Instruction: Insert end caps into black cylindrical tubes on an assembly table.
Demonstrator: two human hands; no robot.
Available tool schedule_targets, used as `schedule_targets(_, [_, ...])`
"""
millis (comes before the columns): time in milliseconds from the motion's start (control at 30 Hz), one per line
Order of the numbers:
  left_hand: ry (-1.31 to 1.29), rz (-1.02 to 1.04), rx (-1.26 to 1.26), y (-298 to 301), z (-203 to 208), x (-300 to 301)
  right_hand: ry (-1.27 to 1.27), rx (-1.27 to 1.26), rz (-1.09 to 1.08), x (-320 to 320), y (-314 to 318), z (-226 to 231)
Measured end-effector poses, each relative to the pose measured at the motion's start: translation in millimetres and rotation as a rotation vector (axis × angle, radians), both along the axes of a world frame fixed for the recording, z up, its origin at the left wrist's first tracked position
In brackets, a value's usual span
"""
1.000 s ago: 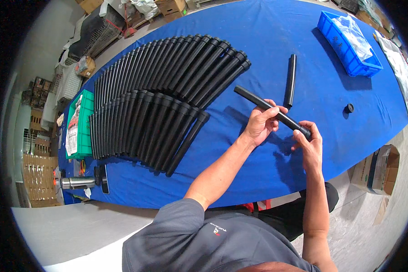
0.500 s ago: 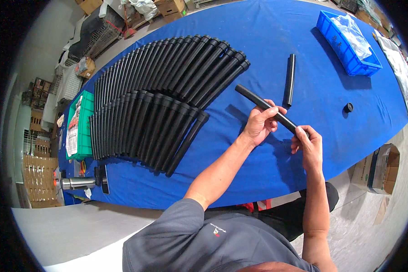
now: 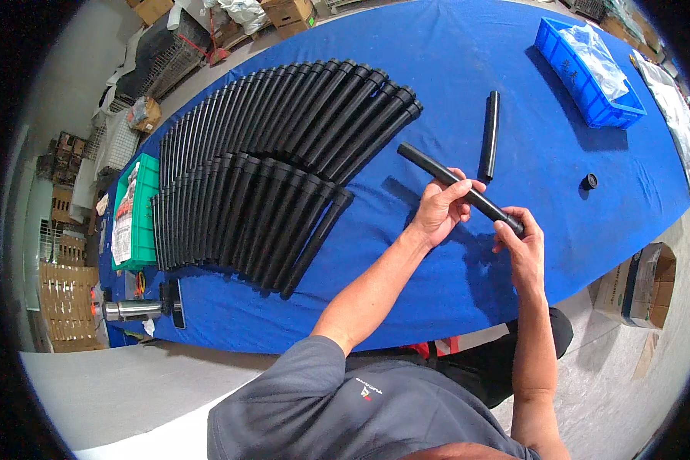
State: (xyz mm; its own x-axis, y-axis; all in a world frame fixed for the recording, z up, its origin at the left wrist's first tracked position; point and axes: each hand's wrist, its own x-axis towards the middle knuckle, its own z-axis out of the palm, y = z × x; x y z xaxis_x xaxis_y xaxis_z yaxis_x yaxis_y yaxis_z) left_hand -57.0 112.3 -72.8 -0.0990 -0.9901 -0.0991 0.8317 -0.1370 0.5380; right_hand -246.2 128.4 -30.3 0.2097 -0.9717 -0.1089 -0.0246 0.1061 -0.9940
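A black tube (image 3: pixel 425 162) slants above the blue cloth, its far end up to the left. My left hand (image 3: pixel 437 213) is wrapped round its middle, thumb on top. My right hand (image 3: pixel 526 251) grips the near end with thumb and fingers, where a thicker dark rim shows; I cannot tell whether it is a separate cap. Just beyond my left hand lies another black tube (image 3: pixel 491 130), without a wide end. A small round black cap (image 3: pixel 589 182) sits on the cloth to the right.
Two fanned rows of black tubes with wide ends, a far row (image 3: pixel 322 115) and a near row (image 3: pixel 257 222), cover the left. A green crate (image 3: pixel 143 241) and a metal flask (image 3: pixel 134 310) stand beyond. A blue crate (image 3: pixel 583 96) holds plastic bags. The blue tablecloth (image 3: pixel 452 54) lies beneath.
The fingers of my right hand have shifted round the tube's near end, so its thicker rim now shows. My left hand and the tube stay almost in place.
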Motion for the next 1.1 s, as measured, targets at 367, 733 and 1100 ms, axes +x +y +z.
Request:
schedule_targets(367, [-0.010,0.004,0.007,-0.2,-0.2,-0.4,-0.003,-0.033,0.027,-0.2,0.3,-4.7])
schedule_targets(733, [-0.014,0.002,-0.001,-0.7,-0.2,-0.9,0.027,-0.015,0.019,0.2,0.5,3.6])
schedule_targets(1100, [0.007,0.013,0.021,-1.0,-3.6,-0.6,0.103,-0.090,-0.014,2.3,1.1,5.5])
